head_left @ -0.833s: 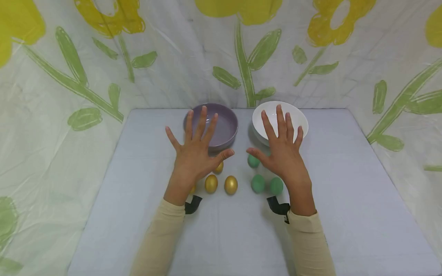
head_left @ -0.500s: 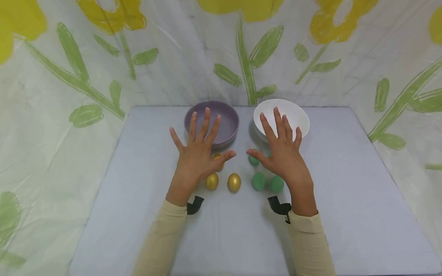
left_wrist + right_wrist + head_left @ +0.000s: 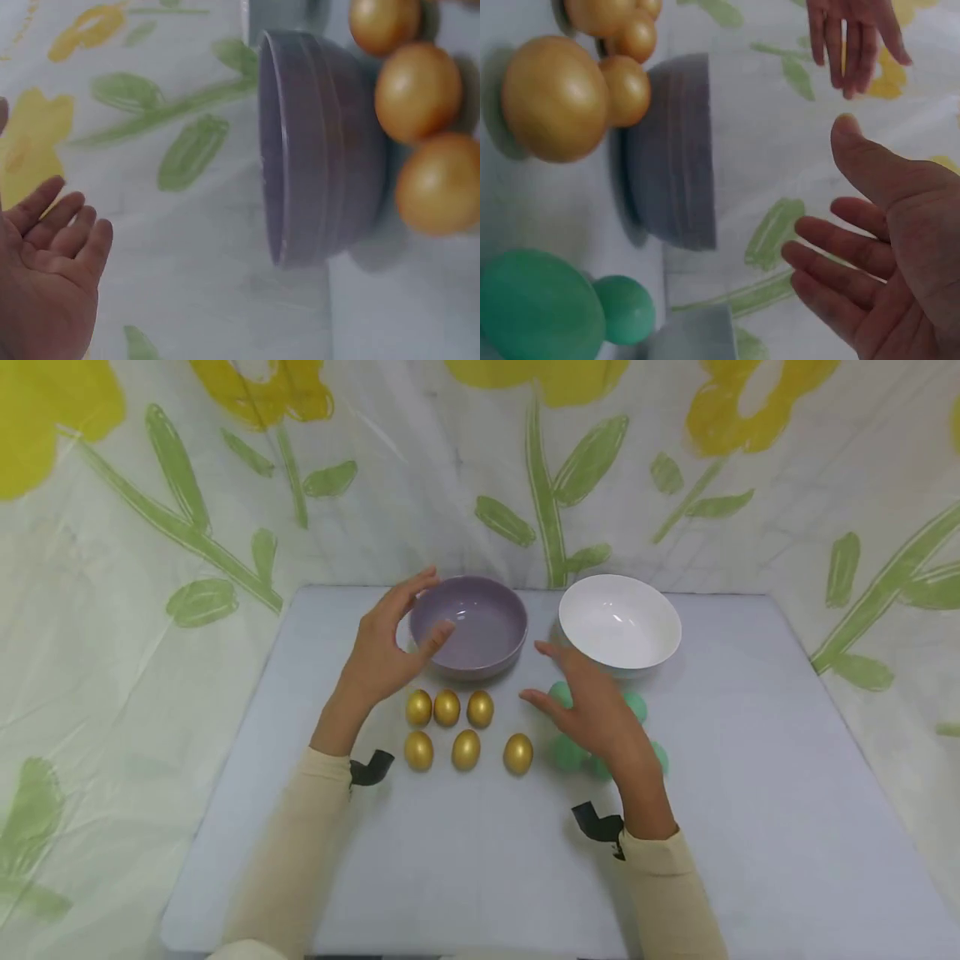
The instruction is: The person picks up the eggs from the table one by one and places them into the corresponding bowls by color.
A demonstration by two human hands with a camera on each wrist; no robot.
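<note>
Head view: a person's two bare hands reach forward over a pale bench [image 3: 465, 860]. The left hand [image 3: 381, 647] is at the left side of a purple bowl [image 3: 472, 673], its thumb well apart from its other fingers and overlapping the bowl from this angle. The right hand [image 3: 596, 706] is in front of a white bowl [image 3: 630, 627], thumb and index finger apart with a gap between them. Six golden eggs [image 3: 466, 750] lie in two rows of three in front of the purple bowl. Green eggs [image 3: 568, 756] lie in front of the white bowl, partly hidden under the right hand. Beige sleeves [image 3: 675, 893] cover both forearms, and the backdrop [image 3: 420, 468] shows yellow flowers and green leaves.

Left wrist view, turned sideways: the left hand shows its palm, fingers loosely bent and apart from the purple bowl. Three golden eggs sit beside the bowl.

Right wrist view, also sideways: the right hand's thumb stands away from its loosely curved fingers, clear of the bowls and eggs. The left hand appears at the top, fingers pointing downward.
</note>
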